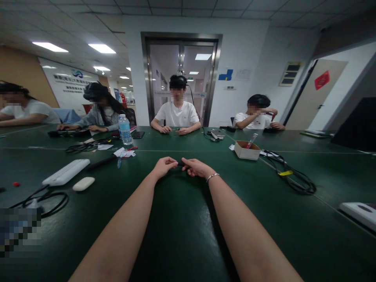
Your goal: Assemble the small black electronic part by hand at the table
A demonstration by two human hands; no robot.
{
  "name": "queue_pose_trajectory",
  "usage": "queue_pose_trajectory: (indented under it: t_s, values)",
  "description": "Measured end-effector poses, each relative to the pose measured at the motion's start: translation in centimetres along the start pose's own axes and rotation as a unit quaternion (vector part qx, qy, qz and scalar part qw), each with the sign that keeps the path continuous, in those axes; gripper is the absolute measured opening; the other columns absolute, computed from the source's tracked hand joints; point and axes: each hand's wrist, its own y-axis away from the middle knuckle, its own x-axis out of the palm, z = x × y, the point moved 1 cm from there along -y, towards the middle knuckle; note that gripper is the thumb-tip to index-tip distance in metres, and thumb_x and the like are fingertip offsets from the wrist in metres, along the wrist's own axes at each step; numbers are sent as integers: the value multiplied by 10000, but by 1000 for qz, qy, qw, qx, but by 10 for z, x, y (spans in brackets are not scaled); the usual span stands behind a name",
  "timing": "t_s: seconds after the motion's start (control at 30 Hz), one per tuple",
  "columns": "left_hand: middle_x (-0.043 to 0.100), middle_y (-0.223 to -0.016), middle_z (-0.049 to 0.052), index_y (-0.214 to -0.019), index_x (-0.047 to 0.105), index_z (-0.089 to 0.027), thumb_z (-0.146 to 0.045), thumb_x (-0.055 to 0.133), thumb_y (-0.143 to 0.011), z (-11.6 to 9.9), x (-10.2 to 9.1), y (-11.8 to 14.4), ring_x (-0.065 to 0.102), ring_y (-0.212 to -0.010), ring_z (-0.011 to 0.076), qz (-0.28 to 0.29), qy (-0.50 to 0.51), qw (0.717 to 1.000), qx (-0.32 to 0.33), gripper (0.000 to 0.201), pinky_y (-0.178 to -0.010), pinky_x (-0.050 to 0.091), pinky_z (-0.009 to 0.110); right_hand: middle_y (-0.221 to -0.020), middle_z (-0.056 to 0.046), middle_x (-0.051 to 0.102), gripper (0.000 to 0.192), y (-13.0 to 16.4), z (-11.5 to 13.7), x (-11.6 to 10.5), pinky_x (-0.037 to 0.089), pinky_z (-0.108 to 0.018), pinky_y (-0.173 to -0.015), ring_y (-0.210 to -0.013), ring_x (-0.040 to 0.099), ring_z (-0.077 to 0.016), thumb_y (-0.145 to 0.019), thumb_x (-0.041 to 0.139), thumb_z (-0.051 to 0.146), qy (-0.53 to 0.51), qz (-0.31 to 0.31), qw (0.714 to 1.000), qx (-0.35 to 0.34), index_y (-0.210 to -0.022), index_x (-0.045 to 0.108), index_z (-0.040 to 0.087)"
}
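Both my arms reach out over the dark green table point(182, 235). My left hand point(163, 166) and my right hand point(196, 167) meet at the fingertips and pinch a small dark object point(180, 163) between them, just above the table top. The object is too small to make out. A thin bracelet point(212, 177) sits on my right wrist.
A small cardboard box point(246, 150) with a red-tipped tool stands to the right, black cables point(293, 176) beside it. On the left lie a white power strip point(66, 172), a white oval case point(84, 183), cables and a water bottle point(125, 130). Several people sit across the table.
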Motion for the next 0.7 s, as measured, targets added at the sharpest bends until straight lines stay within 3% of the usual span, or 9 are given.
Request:
queue_pose_trajectory:
  t_s: [0.07, 0.1, 0.2, 0.33, 0.47, 0.6, 0.7]
  values:
    - [663, -736, 70, -801, 619, -117, -396, 723, -601, -1, 0, 0, 600, -678, 156, 1, -2, 1000, -4, 359, -743, 459, 335, -656, -13, 579, 279, -1, 0, 0, 361, -106, -292, -388, 480, -39, -850, 562, 383, 9, 1, 1000, 2, -883, 541, 106]
    - [660, -724, 66, -798, 620, -116, -401, 726, -596, -2, 0, 0, 598, -670, 155, 1, -3, 1000, -5, 365, -739, 459, 334, -643, 2, 572, 239, -1, 0, 0, 374, -101, -306, -397, 489, -40, -823, 616, 322, 7, 3, 1000, -7, -914, 537, 115]
    - [656, -709, 62, -786, 618, -115, -417, 726, -589, -3, 1, 1, 593, -654, 154, 1, -1, 1000, -10, 376, -727, 458, 333, -668, 31, 571, 361, -1, -1, -1, 430, -104, -363, -437, 530, -45, -738, 713, 187, -20, -3, 1000, -22, -1033, 506, 162]
    - [652, -696, 59, -769, 610, -116, -430, 715, -596, -4, 3, 1, 588, -640, 152, -1, 2, 1000, -10, 373, -714, 454, 330, -665, -16, 581, 288, -4, -3, -1, 434, -116, -339, -418, 531, -51, -842, 576, 393, -17, -11, 1000, 7, -871, 541, 109]
    - [648, -683, 58, -762, 602, -112, -420, 717, -594, -5, 3, 2, 585, -631, 148, -2, 5, 1000, -7, 369, -697, 454, 321, -702, -9, 602, 254, -4, -2, 0, 482, -125, -397, -452, 566, -58, -797, 659, 285, -27, 6, 1000, 0, -947, 523, 132]
    - [645, -669, 52, -753, 596, -117, -423, 713, -598, -7, 2, 2, 584, -623, 145, -3, 7, 1000, -7, 362, -688, 456, 318, -675, -21, 586, 294, -2, 1, 1, 478, -135, -369, -446, 570, -74, -832, 590, 392, -34, 3, 999, 22, -886, 520, 111]
    - [646, -668, 52, -753, 593, -117, -422, 709, -604, -8, 2, 3, 582, -615, 143, -6, 3, 1000, -10, 358, -687, 457, 318, -651, 13, 570, 301, 0, 2, 2, 472, -122, -372, -445, 567, -69, -781, 676, 278, -22, 2, 1000, 12, -985, 502, 142]
